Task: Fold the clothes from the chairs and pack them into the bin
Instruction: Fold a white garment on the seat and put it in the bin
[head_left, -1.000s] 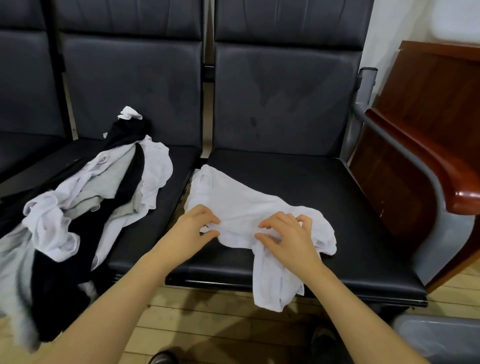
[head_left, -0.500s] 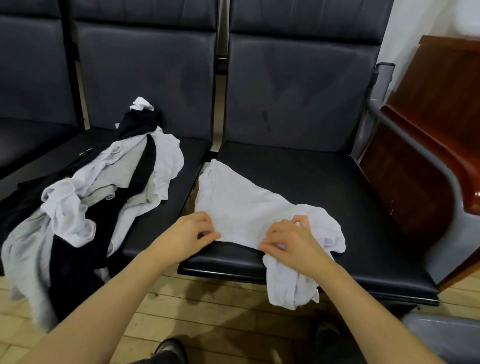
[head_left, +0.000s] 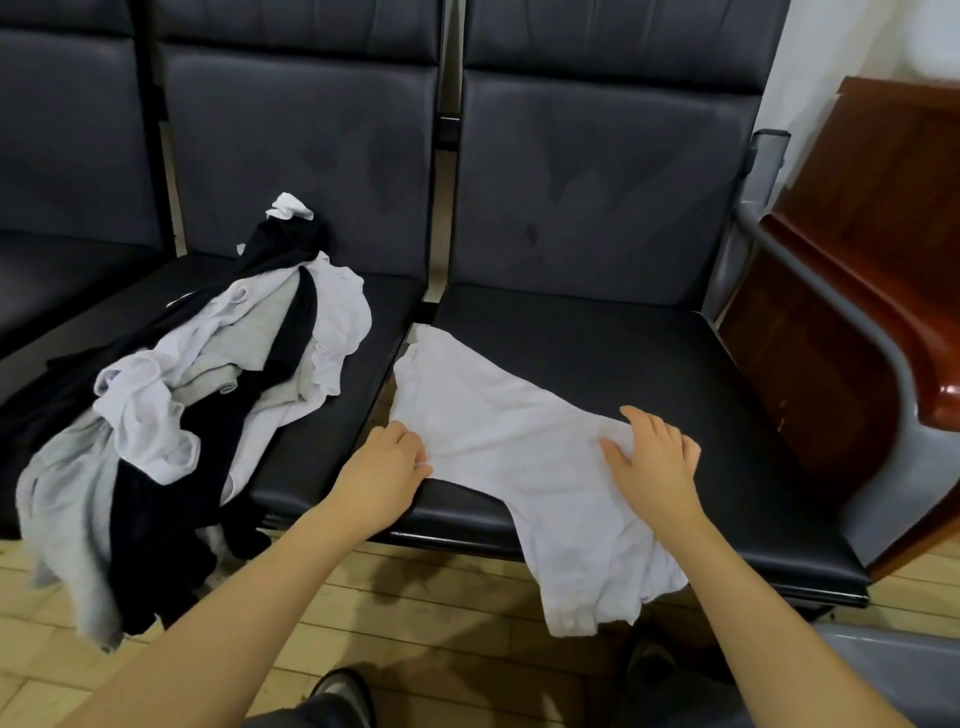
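Note:
A white T-shirt (head_left: 498, 431) lies spread on the right black chair seat (head_left: 649, 364), one end hanging over the front edge. My left hand (head_left: 387, 467) holds the shirt's left edge at the seat front, fingers curled on the cloth. My right hand (head_left: 649, 457) lies flat on the shirt's right part, fingers spread and pressing it down. On the middle seat a heap of white, grey and black clothes (head_left: 197, 395) spills over the front edge toward the floor. A grey bin (head_left: 893, 670) shows only as a corner at the bottom right.
Black chair backs run across the top. A grey armrest (head_left: 810, 291) and a dark wooden cabinet (head_left: 857, 270) close off the right side. Wooden floor lies below the seats, with my shoes (head_left: 343, 691) near the bottom edge.
My right hand has let go of the bunched cloth, opened and slid right over the shirt, which now lies flatter and wider. My left hand has stayed at the left edge.

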